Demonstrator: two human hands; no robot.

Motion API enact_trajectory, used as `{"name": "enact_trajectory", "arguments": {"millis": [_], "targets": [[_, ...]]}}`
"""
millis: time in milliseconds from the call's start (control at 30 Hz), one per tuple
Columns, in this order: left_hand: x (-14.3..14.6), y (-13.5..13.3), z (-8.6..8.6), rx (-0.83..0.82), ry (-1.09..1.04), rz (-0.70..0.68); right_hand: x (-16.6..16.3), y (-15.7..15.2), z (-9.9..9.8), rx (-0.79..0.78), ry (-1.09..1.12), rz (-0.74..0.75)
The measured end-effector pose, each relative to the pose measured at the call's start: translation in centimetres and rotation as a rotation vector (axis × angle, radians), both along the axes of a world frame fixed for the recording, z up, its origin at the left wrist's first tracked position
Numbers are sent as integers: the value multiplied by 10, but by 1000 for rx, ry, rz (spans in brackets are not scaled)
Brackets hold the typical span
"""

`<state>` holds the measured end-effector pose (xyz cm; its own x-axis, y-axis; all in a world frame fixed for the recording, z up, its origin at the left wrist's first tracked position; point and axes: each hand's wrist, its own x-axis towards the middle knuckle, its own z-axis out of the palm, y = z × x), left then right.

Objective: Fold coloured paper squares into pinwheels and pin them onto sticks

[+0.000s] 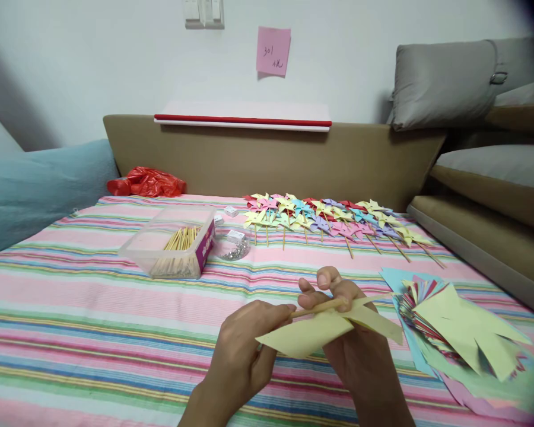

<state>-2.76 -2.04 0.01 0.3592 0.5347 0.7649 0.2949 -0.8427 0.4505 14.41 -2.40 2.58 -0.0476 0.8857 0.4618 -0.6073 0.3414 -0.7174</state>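
My left hand [242, 350] is closed around the end of a thin wooden stick [320, 308]. My right hand [351, 338] grips a folded pale yellow paper pinwheel [311, 335], with the thumb and fingers pinched over the stick where it meets the paper. Both hands hover low over the striped bedspread [93, 320], near its front edge. Just to the right lies a stack of cut coloured paper squares [454, 332], with a yellow one on top.
A clear plastic box of wooden sticks [173, 243] sits at centre left, beside a small pile of silver pins [232, 249]. Several finished pinwheels [333, 222] lie in a row further back. A red plastic bag [146, 182] rests by the brown headboard [267, 160].
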Motion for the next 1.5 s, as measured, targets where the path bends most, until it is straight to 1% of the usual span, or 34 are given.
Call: {"name": "enact_trajectory", "arguments": {"millis": [133, 267, 367, 500, 667, 933, 1267, 1500], "targets": [[1, 0, 1, -16, 10, -4, 0, 0, 2, -12, 19, 3], [0, -1, 1, 0, 9, -6, 0, -2, 0, -51, -10, -38], [0, -1, 3, 12, 1, -8, 1, -4, -2, -69, -56, -95], [1, -1, 4, 3, -5, -5, 1, -2, -4, -27, -116, -167], [0, -2, 0, 16, -5, -9, -1, 3, -9, 17, -136, -199], [0, -1, 1, 15, 8, 3, -1, 3, -11, 40, -133, -203], [0, -2, 5, 49, 47, 17, -2, 3, -13, -8, -70, -174], [-1, 0, 3, 98, 82, 35, -2, 3, -11, -86, 82, -60]]}}
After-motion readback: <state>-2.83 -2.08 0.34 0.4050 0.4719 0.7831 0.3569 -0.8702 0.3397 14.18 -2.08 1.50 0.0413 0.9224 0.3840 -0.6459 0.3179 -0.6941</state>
